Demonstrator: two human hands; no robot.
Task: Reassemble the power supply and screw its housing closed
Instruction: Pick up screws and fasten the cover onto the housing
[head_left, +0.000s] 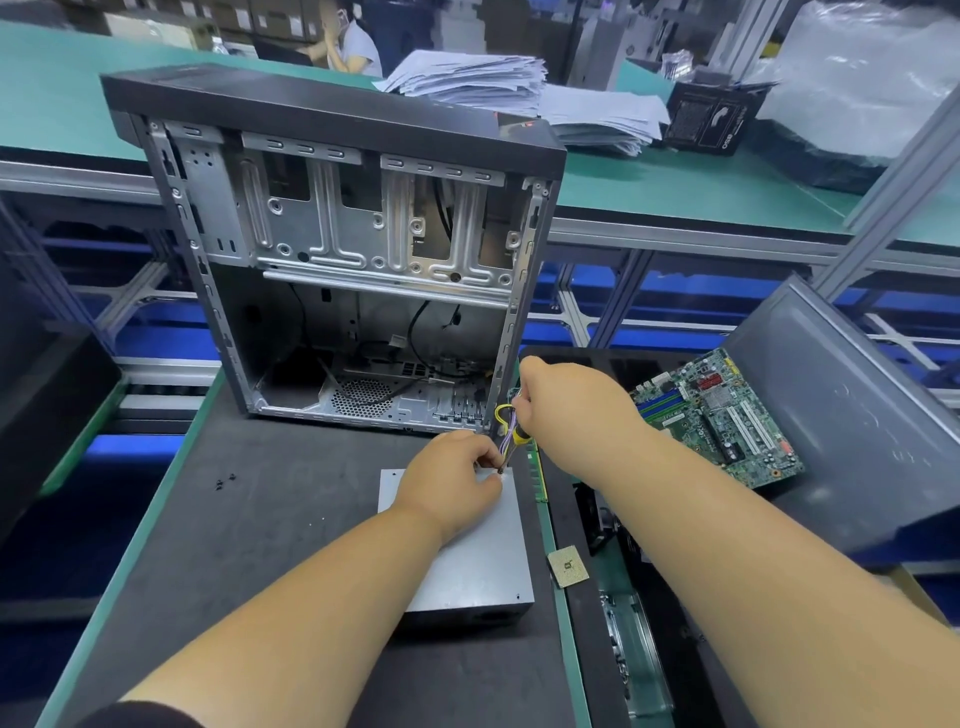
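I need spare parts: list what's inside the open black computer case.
Inside the open black computer case: bare grey metal drive brackets, loose black cables, a round perforated vent. The near-right corner is hidden behind the right hand.

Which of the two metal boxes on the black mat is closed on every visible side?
The grey power supply under the left hand. The computer case behind it stands upright with its side open.

Grey PSU housing, yellow/black screwdriver, green mobo, dark grey mat
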